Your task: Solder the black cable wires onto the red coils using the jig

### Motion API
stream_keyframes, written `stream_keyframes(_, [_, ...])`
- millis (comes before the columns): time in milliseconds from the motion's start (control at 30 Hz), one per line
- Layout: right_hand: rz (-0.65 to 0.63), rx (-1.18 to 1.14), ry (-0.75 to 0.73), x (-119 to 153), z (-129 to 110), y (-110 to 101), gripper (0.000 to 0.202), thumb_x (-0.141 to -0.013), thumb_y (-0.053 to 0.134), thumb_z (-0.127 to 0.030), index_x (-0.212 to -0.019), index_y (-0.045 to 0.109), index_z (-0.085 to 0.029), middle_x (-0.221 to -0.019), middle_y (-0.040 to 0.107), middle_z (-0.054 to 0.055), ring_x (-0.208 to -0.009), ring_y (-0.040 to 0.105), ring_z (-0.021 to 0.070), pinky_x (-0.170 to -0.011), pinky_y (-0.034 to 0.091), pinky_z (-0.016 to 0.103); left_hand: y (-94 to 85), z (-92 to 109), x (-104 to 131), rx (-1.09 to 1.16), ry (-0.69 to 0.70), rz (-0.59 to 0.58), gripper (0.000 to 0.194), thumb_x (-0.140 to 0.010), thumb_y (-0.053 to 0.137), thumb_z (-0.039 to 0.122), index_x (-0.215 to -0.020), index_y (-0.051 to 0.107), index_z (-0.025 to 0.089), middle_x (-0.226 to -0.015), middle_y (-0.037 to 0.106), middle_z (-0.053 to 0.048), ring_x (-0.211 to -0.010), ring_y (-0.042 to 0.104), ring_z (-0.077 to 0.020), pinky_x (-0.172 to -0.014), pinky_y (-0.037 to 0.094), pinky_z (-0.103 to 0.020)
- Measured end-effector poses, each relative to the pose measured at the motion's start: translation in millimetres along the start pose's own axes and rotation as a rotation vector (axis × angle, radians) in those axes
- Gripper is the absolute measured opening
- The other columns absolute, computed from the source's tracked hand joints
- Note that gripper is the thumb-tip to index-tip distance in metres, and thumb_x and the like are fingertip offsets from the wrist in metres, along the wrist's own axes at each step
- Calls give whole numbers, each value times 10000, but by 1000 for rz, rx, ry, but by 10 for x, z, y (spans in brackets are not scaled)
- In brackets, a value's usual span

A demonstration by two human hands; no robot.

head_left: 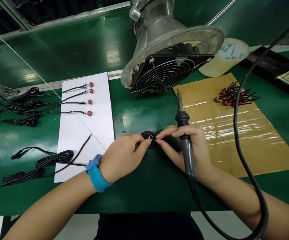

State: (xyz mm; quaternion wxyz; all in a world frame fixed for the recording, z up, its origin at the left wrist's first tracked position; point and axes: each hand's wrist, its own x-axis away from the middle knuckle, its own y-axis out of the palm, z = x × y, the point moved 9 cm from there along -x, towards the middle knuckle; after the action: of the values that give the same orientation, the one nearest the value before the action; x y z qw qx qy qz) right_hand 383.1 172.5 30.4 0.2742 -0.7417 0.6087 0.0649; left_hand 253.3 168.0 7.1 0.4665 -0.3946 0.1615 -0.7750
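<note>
A small copper-coloured wound coil [151, 137] is at a black round pad [148, 145] on the bench, between my two hands. My left hand [124, 151], with a blue wrist strap [98, 175], is closed, thumb and finger pinching at the coil's left edge. My right hand [193, 146] holds a soldering iron [187, 150] against its fingers, tip pointing up and away from the coil. Its thumb and forefinger also pinch together at the coil's right side; what lies between them is too small to make out. A black cable [78, 164] runs towards my left wrist.
A fume extractor hood with a fan grille [168, 75] hangs beyond my hands. White paper [96, 130] at left bears several cables ending in red coils [89, 113]. Brown taped cardboard [209, 126] at right carries a pile of coils [231, 96]. The iron's cord [237, 133] loops at right.
</note>
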Motion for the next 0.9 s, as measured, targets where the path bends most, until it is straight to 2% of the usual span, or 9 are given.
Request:
stream_keyframes(133, [42,47,-5,12,19,-15,380,-729,615,-37,-938,374,-245,-817,595,0,-750,626,125,-680,529,299,109,-25,-21,137,-69,-81,401,-844,417,528,-694,580,194,-499,412,45,-438,362,-83,-421,258,-229])
stream_keyframes(267, [20,123,-107,24,-44,-8,354,-727,610,-30,-917,401,-242,-825,604,6,-755,631,134,-654,543,299,89,-51,-58,156,-91,5,389,-748,540,568,-649,588,194,-495,444,43,-445,382,-82,-403,248,-223])
stream_keyframes(400, [-30,206,-201,68,-86,9,365,-738,575,-14,-961,417,-255,-886,609,22,-801,625,145,-694,552,340,64,-55,-83,169,-72,48,331,-788,533,466,-617,581,187,-457,424,49,-415,354,-73,-403,251,-222])
stream_keyframes(500, [-72,287,-228,112,-67,30,345,-755,567,-51,-983,430,-271,-931,615,25,-840,617,155,-708,547,363,77,-80,-82,196,-72,22,294,-797,529,413,-618,578,186,-428,402,58,-387,322,-66,-390,246,-219])
stream_keyframes(667, [-107,449,-323,168,-110,75,324,-760,567,-61,-987,456,-263,-947,629,42,-850,614,172,-719,533,382,118,-138,-66,234,-93,-39,297,-800,506,425,-627,558,189,-425,396,56,-370,315,-68,-369,222,-219])
stream_keyframes(800, [-103,551,-469,180,-265,117,307,-737,603,-49,-966,481,-212,-920,647,88,-832,615,207,-693,525,383,172,-145,-65,296,-131,-124,295,-790,510,403,-595,534,183,-436,384,54,-382,294,-64,-373,216,-212])
stream_keyframes(900, [-80,654,-580,181,-411,143,279,-743,606,-51,-941,488,-208,-868,668,85,-782,620,200,-659,521,362,197,-143,-68,361,-160,-173,300,-785,516,383,-572,533,173,-450,380,51,-401,295,-59,-380,219,-200])
